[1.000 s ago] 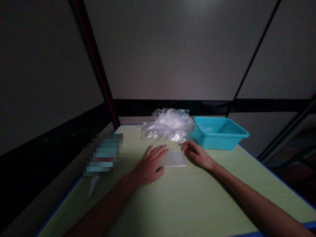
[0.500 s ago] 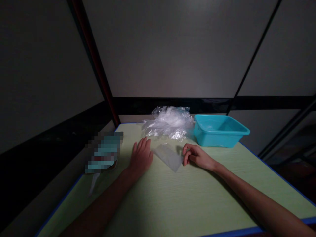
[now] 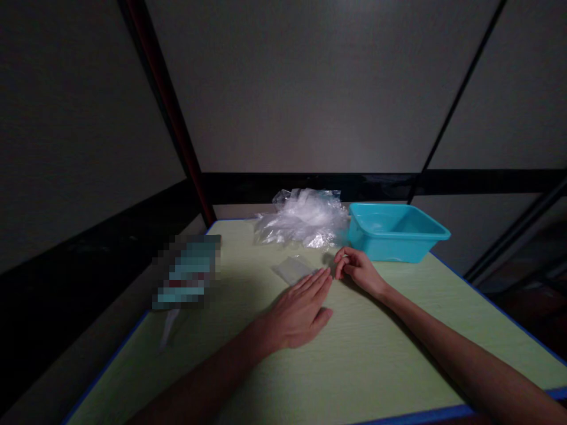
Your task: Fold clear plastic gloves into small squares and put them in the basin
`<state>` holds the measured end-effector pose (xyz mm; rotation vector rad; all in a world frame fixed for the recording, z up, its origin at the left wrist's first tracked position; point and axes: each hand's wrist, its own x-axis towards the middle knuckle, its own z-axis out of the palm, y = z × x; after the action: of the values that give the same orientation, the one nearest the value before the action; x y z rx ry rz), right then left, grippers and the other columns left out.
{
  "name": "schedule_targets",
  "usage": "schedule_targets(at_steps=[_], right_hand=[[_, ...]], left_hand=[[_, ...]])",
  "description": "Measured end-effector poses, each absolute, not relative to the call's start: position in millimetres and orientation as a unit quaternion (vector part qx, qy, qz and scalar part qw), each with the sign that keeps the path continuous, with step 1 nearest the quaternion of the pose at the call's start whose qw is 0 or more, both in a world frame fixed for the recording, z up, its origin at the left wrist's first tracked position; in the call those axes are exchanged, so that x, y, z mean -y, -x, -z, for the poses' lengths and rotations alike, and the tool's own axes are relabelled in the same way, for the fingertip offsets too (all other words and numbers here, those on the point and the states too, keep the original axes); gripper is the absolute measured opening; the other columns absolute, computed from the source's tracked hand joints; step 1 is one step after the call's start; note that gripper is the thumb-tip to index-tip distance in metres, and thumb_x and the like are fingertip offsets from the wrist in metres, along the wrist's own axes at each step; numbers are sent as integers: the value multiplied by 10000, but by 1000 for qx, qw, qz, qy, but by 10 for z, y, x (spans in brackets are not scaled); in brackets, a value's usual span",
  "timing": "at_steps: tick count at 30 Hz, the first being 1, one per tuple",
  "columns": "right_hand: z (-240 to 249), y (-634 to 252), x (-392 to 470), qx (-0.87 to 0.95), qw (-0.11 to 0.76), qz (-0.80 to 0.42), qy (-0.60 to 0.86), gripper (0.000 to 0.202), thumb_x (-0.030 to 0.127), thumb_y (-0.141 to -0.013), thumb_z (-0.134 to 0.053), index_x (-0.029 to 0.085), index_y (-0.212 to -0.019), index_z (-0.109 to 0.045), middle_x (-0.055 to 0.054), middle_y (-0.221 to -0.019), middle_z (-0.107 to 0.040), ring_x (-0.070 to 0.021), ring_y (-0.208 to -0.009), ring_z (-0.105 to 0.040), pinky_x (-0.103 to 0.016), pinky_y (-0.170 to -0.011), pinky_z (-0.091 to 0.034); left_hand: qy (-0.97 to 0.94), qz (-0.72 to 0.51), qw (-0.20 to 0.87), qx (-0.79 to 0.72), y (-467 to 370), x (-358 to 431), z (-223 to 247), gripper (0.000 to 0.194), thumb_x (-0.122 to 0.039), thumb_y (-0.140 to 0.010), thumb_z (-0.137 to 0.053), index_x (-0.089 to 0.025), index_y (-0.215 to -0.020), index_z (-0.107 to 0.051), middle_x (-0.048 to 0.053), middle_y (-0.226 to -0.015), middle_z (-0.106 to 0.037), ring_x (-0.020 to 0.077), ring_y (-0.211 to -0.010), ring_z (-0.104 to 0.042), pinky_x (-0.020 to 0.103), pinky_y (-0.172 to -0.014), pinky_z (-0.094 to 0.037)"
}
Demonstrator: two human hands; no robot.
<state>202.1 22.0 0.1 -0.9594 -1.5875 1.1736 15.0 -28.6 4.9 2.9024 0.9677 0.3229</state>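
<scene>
My left hand (image 3: 301, 313) lies flat with its fingers stretched out over the near part of a small clear plastic bag (image 3: 293, 268) on the table. The bag's far part shows beyond the fingers; the rest is hidden under them. Just right of the fingertips, my right hand (image 3: 361, 271) rests with loosely bent, parted fingers, and nothing shows in it. It is close to the front of a turquoise plastic basin (image 3: 390, 249). A heap of crinkled clear plastic bags (image 3: 303, 219) lies beyond both hands.
The pale green table (image 3: 354, 366) has a blue edge. At its left side lies a blurred-out flat item (image 3: 188, 274), with a whitish strip (image 3: 168, 330) below it. A grey panelled wall (image 3: 310, 88) rises behind the table.
My left hand has moved right, from beside the small bag onto its near part. My right hand has shifted slightly away and right, off the bag's edge.
</scene>
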Motion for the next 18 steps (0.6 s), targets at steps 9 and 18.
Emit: schedule_targets(at_steps=[9,18], right_hand=[[41,-2023,-240,641,461,-485,375,249,49,-504,-363,164,-701,-463,40,-473,-585,-95,-452,-505,-216,-498,-378],[44,-2035,-252,636,466,-490,372,268,47,-492,-358,163,-710,-461,37,-474,-583,-95,-445,-501,-217,-492,-378]], left_hand=[[-951,-32,48,-305,-123,242,-69,611,-446,-859,-229,-68,-1329,-134,146,-1409,-118,191,-1292,-68,322,-1050,-121],[-968,-24,95,-230,-62,267,-166,648,-464,-838,-291,-66,-1330,-155,135,-1411,-113,207,-1292,-74,328,-1057,-112]])
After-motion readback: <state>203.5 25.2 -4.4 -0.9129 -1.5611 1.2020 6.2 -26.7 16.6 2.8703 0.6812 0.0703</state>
